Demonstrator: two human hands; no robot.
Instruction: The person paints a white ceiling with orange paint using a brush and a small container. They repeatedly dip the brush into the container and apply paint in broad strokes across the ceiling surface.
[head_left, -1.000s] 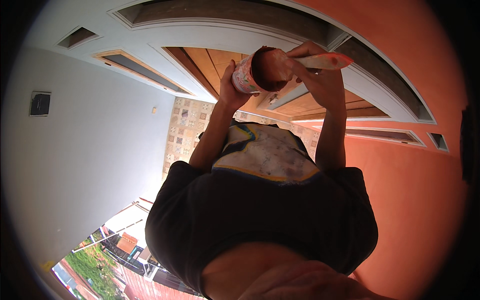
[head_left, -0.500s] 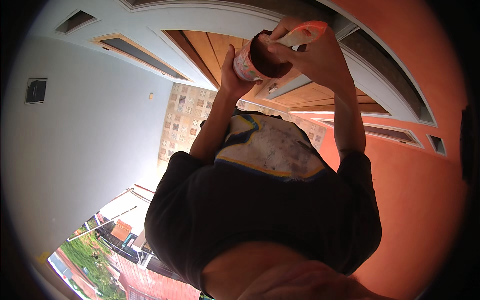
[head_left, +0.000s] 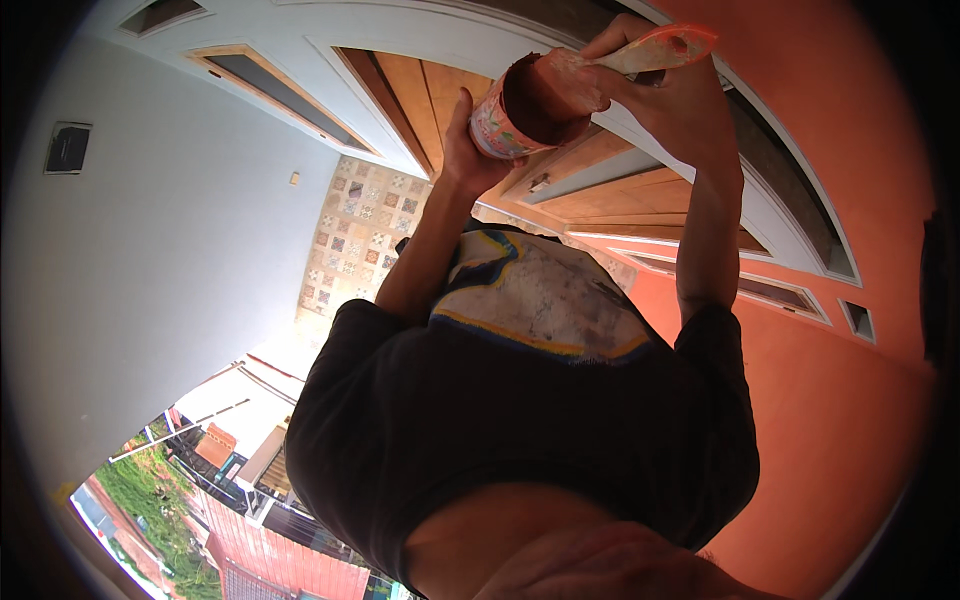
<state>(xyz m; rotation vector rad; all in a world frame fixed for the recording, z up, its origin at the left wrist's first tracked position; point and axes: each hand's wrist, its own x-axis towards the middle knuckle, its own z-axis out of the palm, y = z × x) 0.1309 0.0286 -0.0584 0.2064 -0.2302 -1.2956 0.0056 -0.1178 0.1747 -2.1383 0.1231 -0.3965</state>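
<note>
My left hand is wrapped round a small paint can with a patterned, paint-smeared side, tilted so that its mouth faces right. Dark reddish paint coats the inside and the rim. In my right hand is a wide paintbrush with a pale handle that is orange toward its end. Its broad, paint-covered head lies at the can's mouth, partly over the opening. Whether the bristle tips touch the inner wall I cannot tell.
Wooden doors in a white frame stand beyond my hands. An orange wall rises at the right, a pale grey wall at the left. Patterned tiles cover the floor. Outdoors, greenery shows at lower left.
My right hand has moved right and slightly up, drawing the brush partly out of the can, so more of its head shows. The left hand and can stay nearly in place.
</note>
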